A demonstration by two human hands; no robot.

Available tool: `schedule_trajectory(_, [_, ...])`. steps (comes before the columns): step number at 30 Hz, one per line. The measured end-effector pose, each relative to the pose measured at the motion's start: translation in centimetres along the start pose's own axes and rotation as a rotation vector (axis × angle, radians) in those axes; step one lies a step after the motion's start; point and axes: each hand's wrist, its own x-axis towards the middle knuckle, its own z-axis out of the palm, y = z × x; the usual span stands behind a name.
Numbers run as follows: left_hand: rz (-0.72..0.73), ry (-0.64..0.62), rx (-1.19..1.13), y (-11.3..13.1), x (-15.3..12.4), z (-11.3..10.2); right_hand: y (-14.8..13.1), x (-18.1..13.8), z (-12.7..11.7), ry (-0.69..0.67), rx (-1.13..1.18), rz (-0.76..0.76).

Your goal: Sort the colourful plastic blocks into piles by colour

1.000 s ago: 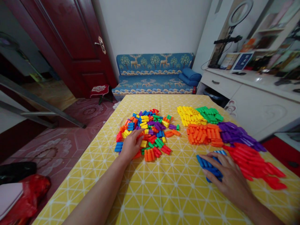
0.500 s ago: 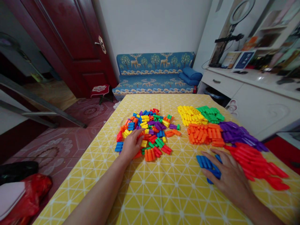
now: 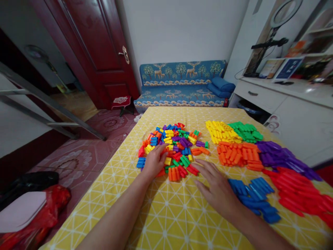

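Note:
A mixed pile of small coloured plastic tube-shaped pieces [image 3: 182, 142] lies on the table, with red, blue, yellow, green, orange and purple jumbled together. My left hand [image 3: 154, 161] rests on the left front of this pile, thumb and fingers slightly apart; what lies under its fingertips is hidden. My right hand [image 3: 215, 185] is just off the pile's right front edge, fingers spread and nothing in it. Nearest its fingertips are red pieces [image 3: 192, 169]. A group of blue pieces [image 3: 253, 198] sits to the right of that hand, beside the forearm.
Sorted by colour on the right are yellow [image 3: 221, 132], green [image 3: 246, 132], orange [image 3: 239, 155], purple [image 3: 283, 158] and red [image 3: 299, 189] groups. A yellow patterned cloth [image 3: 166, 215] covers the table. Behind stands a blue sofa [image 3: 179, 92]; a white cabinet [image 3: 299, 118] flanks the right.
My right hand has left the blue pieces and moved left to the mixed pile, uncovering the blue group. My left hand stays on the pile. The view has shifted slightly left.

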Motion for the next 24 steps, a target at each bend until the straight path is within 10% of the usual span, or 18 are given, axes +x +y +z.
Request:
schedule_trajectory(8, [-0.008, 0.002, 0.003, 0.6, -0.1, -0.2, 1.6, 6.8, 5.1, 0.014, -0.031, 0.232])
schedule_trajectory(24, [0.071, 0.008, 0.077, 1.8, -0.2, -0.9, 0.7, 6.6, 5.3, 0.084, 0.115, 0.233])
